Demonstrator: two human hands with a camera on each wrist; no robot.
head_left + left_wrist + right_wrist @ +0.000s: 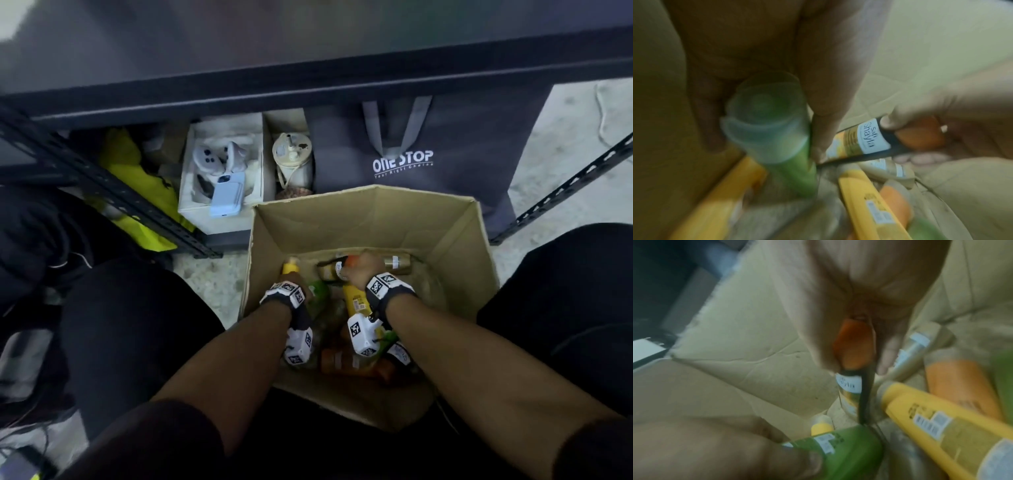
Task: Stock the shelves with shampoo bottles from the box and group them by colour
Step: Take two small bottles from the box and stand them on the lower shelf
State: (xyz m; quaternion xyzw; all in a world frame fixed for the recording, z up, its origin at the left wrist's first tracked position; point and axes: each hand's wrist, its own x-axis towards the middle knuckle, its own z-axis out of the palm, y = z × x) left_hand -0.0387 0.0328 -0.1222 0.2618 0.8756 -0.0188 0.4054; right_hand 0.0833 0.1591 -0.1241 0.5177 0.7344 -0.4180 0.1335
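Observation:
An open cardboard box (363,212) stands on the floor between my knees, with several shampoo bottles lying in it. Deep in its left side, my left hand (289,286) grips a green bottle (789,170) with a clear cap, just below the cap. My right hand (363,269) pinches the orange cap of a black bottle (865,139) with a white label, near the box's back. Loose around them lie a yellow bottle (356,298), a second yellow bottle (290,269) along the left wall, an orange bottle (957,386) and a gold one (397,263).
The dark shelf edge (308,85) runs across above the box. Under it stand a grey "ONE STOP" bag (404,161), a white carton (222,212) with controllers and a phone, and a cream jug (294,154). Perforated rack struts (102,192) flank the box.

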